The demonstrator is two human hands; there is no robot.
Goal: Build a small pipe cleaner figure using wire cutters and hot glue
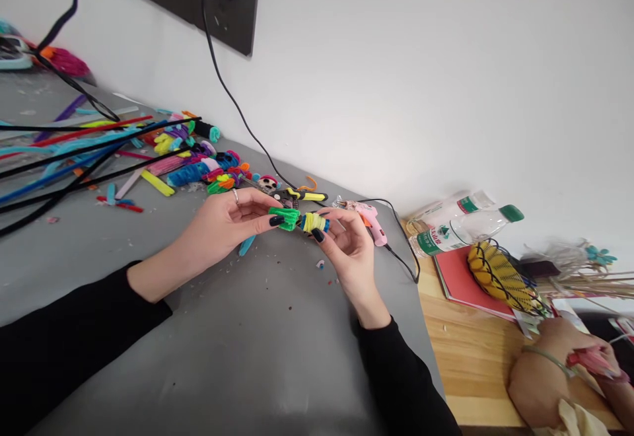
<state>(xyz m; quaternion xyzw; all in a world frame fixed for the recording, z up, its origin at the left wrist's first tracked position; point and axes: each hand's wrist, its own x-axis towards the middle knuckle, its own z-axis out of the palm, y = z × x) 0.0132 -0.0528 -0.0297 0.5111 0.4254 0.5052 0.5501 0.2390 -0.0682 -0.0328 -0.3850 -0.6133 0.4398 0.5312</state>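
At the left, fuzzy pipe cleaners are lying in a loose heap. The left hand is pinching a green fuzzy bundle between thumb and fingers, its right end sticking out past the fingertips. Just beside that end, a yellow-and-blue wound roll is sitting between the thumb and fingertips of the right hand, which are pinching it from its near and far sides. Both pieces are hovering above the gray table. Farther right, a pink glue gun is lying near the right hand.
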